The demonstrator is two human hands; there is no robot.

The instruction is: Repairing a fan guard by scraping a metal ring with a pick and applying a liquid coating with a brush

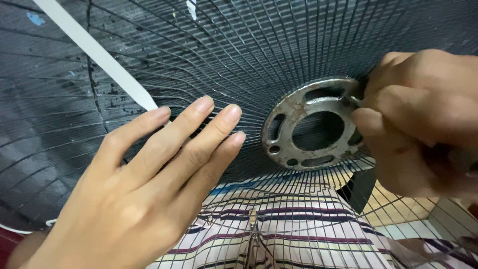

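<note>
The left hand (134,189) lies flat and open on the big round fan guard made of thin dark wires (164,60). Its fingers are stretched out straight and close together. The fingertips (230,113) press on the wires a little way to the left of the guard's middle. This hand holds nothing. It only rests on the wires.

In the middle of the guard sits a round, rusty grey metal ring plate (311,124) with a big hole in its centre and smaller holes and slots around it. All the thin wires run out from this plate like rays of the sun.

The right hand (418,119) is curled up tight at the right edge of the plate. Its thumb and first fingers pinch together just where the plate's rim is, and they touch the plate there. Something small and dark may be in the pinch, but it is hidden by the fingers, so I cannot tell what it is.

A long flat white strip (94,52) runs at a slant under the wires, from the top left corner down toward the left hand's fingers. Below the guard, seen through the wires, is striped cloth in pink, white and dark purple (279,229). Beside it, near the bottom right, is a bit of pale wooden floor (398,206).
</note>
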